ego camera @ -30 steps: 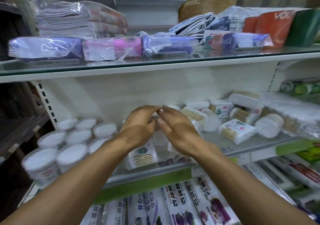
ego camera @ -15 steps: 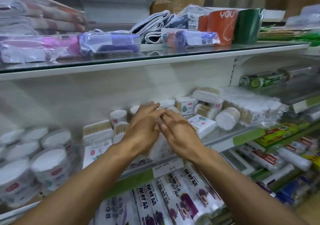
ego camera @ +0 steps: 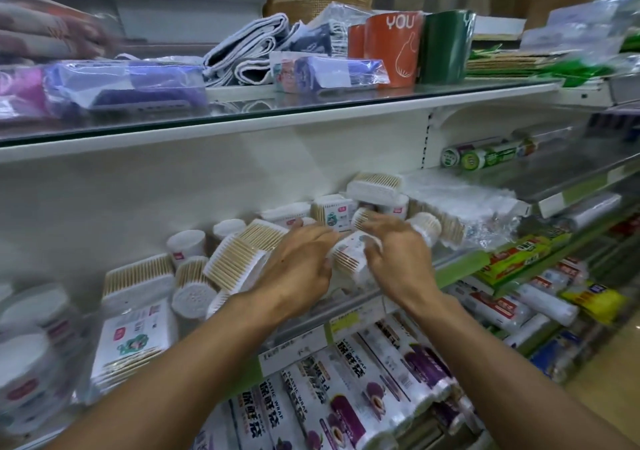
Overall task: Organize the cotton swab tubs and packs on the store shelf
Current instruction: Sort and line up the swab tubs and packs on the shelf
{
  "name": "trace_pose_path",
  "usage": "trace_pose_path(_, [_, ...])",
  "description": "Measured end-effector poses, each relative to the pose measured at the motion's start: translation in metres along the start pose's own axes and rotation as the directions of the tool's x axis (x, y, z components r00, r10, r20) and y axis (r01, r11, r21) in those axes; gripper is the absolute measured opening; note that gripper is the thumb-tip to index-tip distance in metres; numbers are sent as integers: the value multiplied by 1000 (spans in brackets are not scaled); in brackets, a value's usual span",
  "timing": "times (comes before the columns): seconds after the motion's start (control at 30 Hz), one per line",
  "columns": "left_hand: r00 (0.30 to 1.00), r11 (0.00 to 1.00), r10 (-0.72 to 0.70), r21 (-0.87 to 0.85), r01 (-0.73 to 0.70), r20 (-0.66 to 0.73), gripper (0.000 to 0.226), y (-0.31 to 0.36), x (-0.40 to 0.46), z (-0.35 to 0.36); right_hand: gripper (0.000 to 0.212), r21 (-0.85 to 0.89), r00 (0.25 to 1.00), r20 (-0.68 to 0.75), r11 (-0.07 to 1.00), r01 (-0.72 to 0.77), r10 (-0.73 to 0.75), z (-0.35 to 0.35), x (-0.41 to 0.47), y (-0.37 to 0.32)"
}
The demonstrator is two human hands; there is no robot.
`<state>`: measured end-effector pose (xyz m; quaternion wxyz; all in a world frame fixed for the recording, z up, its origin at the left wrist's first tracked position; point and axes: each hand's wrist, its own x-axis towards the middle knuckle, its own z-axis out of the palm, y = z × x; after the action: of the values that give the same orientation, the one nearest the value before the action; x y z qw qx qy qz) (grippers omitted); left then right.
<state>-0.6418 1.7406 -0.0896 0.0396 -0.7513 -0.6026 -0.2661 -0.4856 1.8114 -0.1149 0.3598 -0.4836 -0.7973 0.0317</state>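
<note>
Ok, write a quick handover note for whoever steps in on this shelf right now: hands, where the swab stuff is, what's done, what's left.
Hands: left hand and right hand both grip one cotton swab pack at mid-shelf.
Stock: round tubs grouped far left; flat packs standing beside them; a loose pack tilted by the left hand; mixed tubs and boxes piled behind the hands.
Done: left tub group looks tidy.
Left: place the held pack, then sort the centre and rear pile.
</note>
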Motion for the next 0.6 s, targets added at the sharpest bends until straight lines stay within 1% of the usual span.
trace_pose_path(0.07, [998, 999, -21, -25, 22, 51, 43, 5, 3, 5, 28, -107, 994, -43, 989, -104, 99, -9, 9, 23])
trace_pose_path(0.1, [996, 999, -27, -33, 30, 81, 41, 7, 5, 8, 34, -163, 989, -50, 976, -147, 141, -12, 12, 35])
trace_pose_path(0.17, [991, 998, -37, -39, 42, 129, 40, 9, 7, 14, 45, -223, 976, -11, 951, -213, 216, -18, 16, 52])
trace_pose_path(0.2, [989, 998, -39, -38, 45, 144, 40, 10, 8, 16, 44, -241, 972, 6, 944, -226, 235, -20, 18, 57])
trace_pose_path(0.3, [986, 999, -43, -23, 47, 160, 42, 13, 12, 21, 37, -310, 976, 42, 932, -189, 212, -19, 23, 67])
trace_pose_path(0.4, [982, 997, -56, -36, 63, 179, 43, 13, 14, 24, 49, -385, 977, 111, 914, -126, 182, -16, 27, 70])
trace_pose_path(0.5, [979, 994, -84, -58, 96, 188, 45, 10, 18, 25, 53, -405, 976, 128, 908, -109, 175, -14, 31, 72])
trace_pose_path(0.57, [975, 989, -111, -75, 127, 191, 45, 9, 20, 24, 53, -341, 954, 165, 922, -181, 249, -13, 36, 71])
trace_pose_path(0.6, [974, 988, -116, -77, 133, 196, 44, 8, 20, 24, 54, -261, 931, 202, 933, -249, 305, -12, 39, 70])
